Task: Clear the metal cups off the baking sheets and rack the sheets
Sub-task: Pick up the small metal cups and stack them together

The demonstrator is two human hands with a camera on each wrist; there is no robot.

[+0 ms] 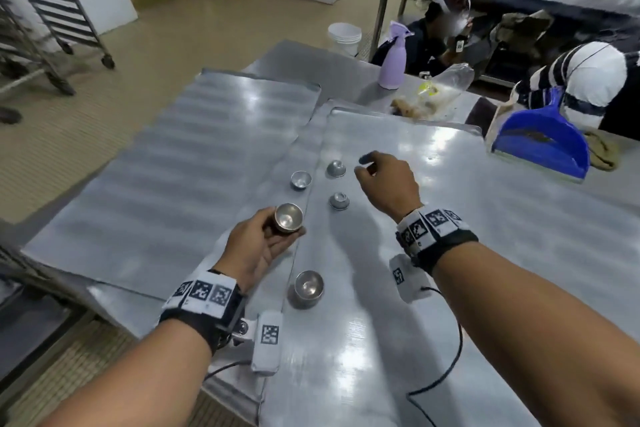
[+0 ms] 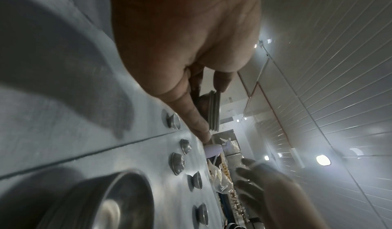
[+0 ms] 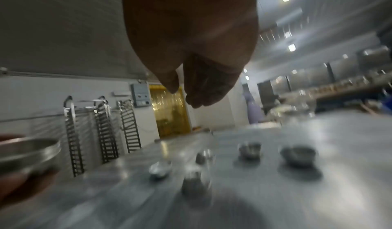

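Nearest the table's front edge, one upright metal cup point(image 1: 309, 289) stands alone on the near end of the right baking sheet point(image 1: 450, 253), with bare shiny metal all round it and to its right. Just beyond, the left hand point(image 1: 258, 246) hovers palm up over the seam where the two sheets overlap; its thumb and fingers point(image 2: 191, 108) curl round a held stack of cups point(image 1: 288, 218), whose nested rims show in the left wrist view. Left of it, the ridged left baking sheet point(image 1: 166, 163) lies bare of cups across most of its width, its long edge near the table's left side. Farther on, three more cups sit close together: an upright cup point(image 1: 301, 180) on the overlap strip, and two overturned cups point(image 1: 339, 200), one behind the other, on the right sheet. The right hand point(image 1: 388, 184) hangs above that sheet just right of the farther overturned one, touching none; its fingers are loosely bent and hold nothing. Past the sheets' far edges stand a lilac spray bottle point(image 1: 392, 59), a crumpled plastic bag point(image 1: 436, 90) and a blue dustpan point(image 1: 543, 139). Across open floor at far left waits a wheeled sheet rack point(image 1: 59, 10).
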